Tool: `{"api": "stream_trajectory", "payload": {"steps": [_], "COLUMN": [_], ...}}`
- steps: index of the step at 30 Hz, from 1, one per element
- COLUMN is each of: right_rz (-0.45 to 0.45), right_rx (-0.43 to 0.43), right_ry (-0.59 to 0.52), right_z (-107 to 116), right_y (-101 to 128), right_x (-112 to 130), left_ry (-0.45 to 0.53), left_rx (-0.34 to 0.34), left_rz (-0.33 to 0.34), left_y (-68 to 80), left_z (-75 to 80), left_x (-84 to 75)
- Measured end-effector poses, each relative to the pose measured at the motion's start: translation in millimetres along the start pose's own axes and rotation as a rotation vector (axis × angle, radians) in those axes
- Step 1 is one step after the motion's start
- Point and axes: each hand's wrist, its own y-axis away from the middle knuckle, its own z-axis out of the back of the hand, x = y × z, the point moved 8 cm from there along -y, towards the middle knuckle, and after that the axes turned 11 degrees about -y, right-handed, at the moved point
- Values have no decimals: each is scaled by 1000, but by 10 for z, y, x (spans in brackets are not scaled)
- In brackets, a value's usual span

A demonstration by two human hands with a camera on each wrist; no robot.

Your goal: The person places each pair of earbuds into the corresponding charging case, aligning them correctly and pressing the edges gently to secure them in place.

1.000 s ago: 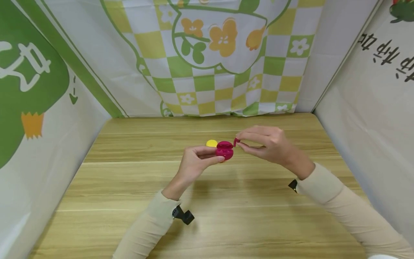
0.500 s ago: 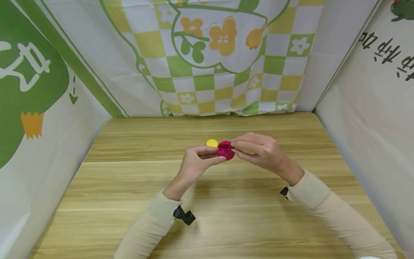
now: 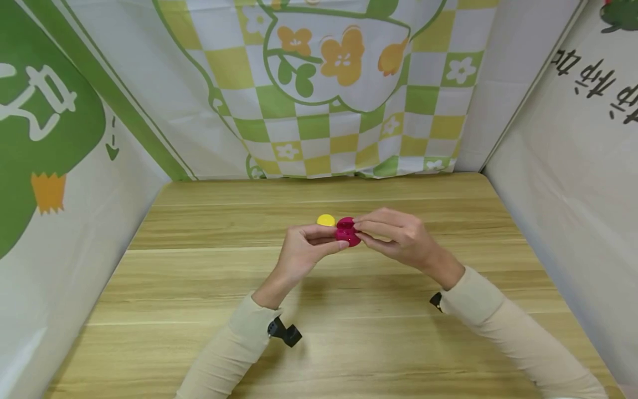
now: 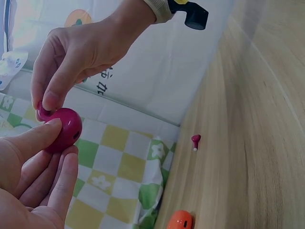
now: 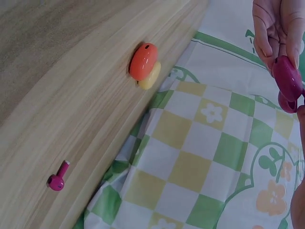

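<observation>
My left hand [image 3: 296, 252] holds a magenta earbud case [image 3: 347, 239] above the table, thumb on its front and fingers behind. Its lid is raised. From the right, my right hand [image 3: 401, 235] reaches in with thumb and fingertips at the opening, pinching an earbud that they almost wholly hide. In the left wrist view the case's rounded bottom [image 4: 69, 132] faces the camera, and the right fingertips meet at the lid side. A second magenta earbud [image 5: 57, 182] lies on the table, hidden from the head view by the right hand.
An orange earbud case [image 5: 144, 62] and a yellow one [image 5: 151, 76] stand side by side on the wooden table [image 3: 379, 343], behind the held case. A patterned cloth [image 3: 331, 133] hangs at the back edge, with printed sheets on both sides.
My right hand has moved left with the earbud, from beside the case to its opening, and its fingertips stay there. The left hand and case have barely shifted.
</observation>
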Motion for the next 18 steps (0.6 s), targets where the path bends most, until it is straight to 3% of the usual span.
{"api": "stream_trajectory", "payload": {"steps": [8,18], "right_rz": [-84,-407], "right_rx": [-12,-70], "right_ry": [-41,-118], "right_z": [-35,-18], "right_y": [84,163], "right_x": [-38,-171], "left_ry": [-12,-21], "left_rx": [-13,-18], "left_rz": [7,-15], "left_y": [6,2], "left_z": [16,11], "left_x": [7,-20]}}
